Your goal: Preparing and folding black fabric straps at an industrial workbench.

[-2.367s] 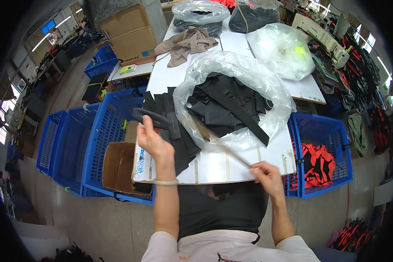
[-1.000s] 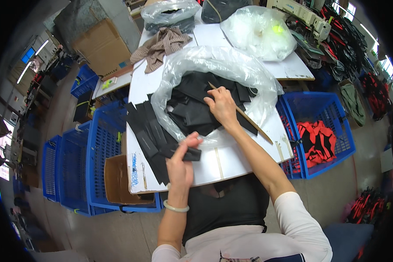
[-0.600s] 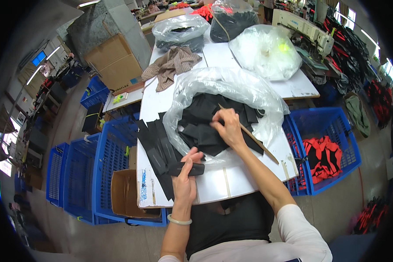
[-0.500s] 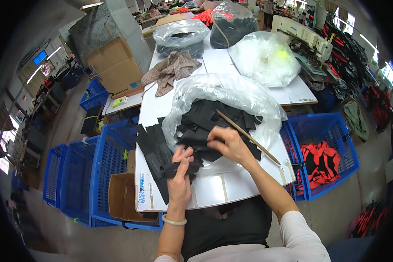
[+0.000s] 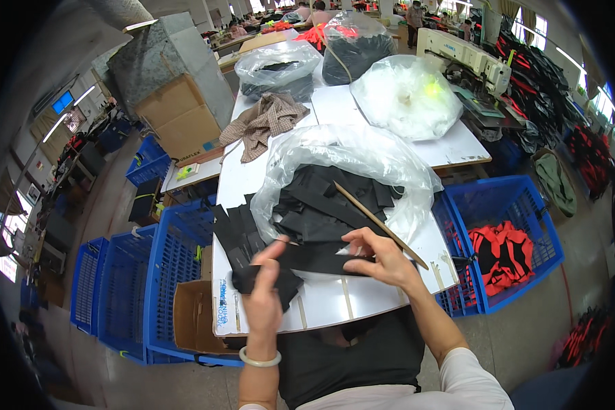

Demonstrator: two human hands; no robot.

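A black fabric strip (image 5: pixel 316 258) stretches between my hands over the near part of the table. My right hand (image 5: pixel 384 260) pinches its right end between thumb and fingers. My left hand (image 5: pixel 263 295), with a pale bangle on the wrist, grips the other end, and more black fabric (image 5: pixel 289 287) hangs beside it. Just beyond lies an opened clear plastic bag (image 5: pixel 348 140) filled with black strips (image 5: pixel 321 188). A wooden stick (image 5: pixel 379 224) rests slantwise across the bag's right side. Further black strips (image 5: pixel 236 232) lie in a pile left of the bag.
A checked cloth (image 5: pixel 266 123) and more filled plastic bags (image 5: pixel 406 96) sit farther back on the white table (image 5: pixel 321 301). Blue crates (image 5: pixel 178 266) flank it; the right crate (image 5: pixel 519 273) holds red-and-black pieces. A cardboard box (image 5: pixel 195 314) is at the left, a sewing machine (image 5: pixel 465 55) back right.
My right hand has moved right and toward me, drawing the black strip out straight. My left hand has come slightly nearer and left. The view has shifted a little.
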